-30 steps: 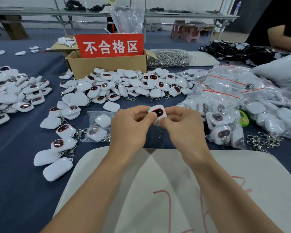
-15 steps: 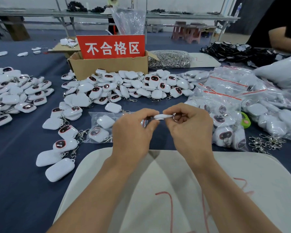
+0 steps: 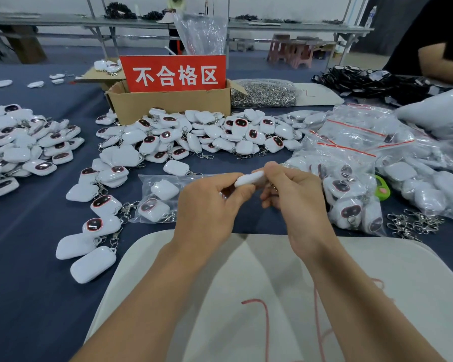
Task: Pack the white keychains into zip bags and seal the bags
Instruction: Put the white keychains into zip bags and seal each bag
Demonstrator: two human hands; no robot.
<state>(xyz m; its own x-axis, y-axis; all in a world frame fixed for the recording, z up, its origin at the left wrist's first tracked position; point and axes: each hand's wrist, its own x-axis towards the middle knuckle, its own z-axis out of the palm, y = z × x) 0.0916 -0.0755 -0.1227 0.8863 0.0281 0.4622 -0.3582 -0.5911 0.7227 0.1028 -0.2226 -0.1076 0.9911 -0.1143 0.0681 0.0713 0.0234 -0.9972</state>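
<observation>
The left hand (image 3: 207, 202) and the right hand (image 3: 296, 197) are meeting above the table, each pinching one end of a single white keychain (image 3: 250, 178); the left thumb and forefinger are curling onto its left tip, while the right fingers are curling round its other end.

The keychain is showing edge-on, a smooth, glossy plastic slab with rounded corners, held clear of the table over the right end of a zip bag (image 3: 148, 180); that bag, thin, clear and crinkled, is lying flat on the dark blue cloth (image 3: 24, 296) with two keychains inside it.

Beyond it a loose heap (image 3: 209, 134) of the same pebble-shaped pieces is sprawling in front of a cardboard box (image 3: 168, 108); many are showing a dark oval face ringed in red, with small metal clasps trailing from them; a second pile (image 3: 24, 145) is spreading along the left edge.

To the right, filled bags (image 3: 351, 158) with red seal strips are lying heaped, shiny and wrinkled; bare silver clasps (image 3: 413, 223) are lying in a tangle beside them.

A red sign (image 3: 173, 75) with white characters is standing in the box; a matte off-white board (image 3: 246, 283) is lying under the forearms.
</observation>
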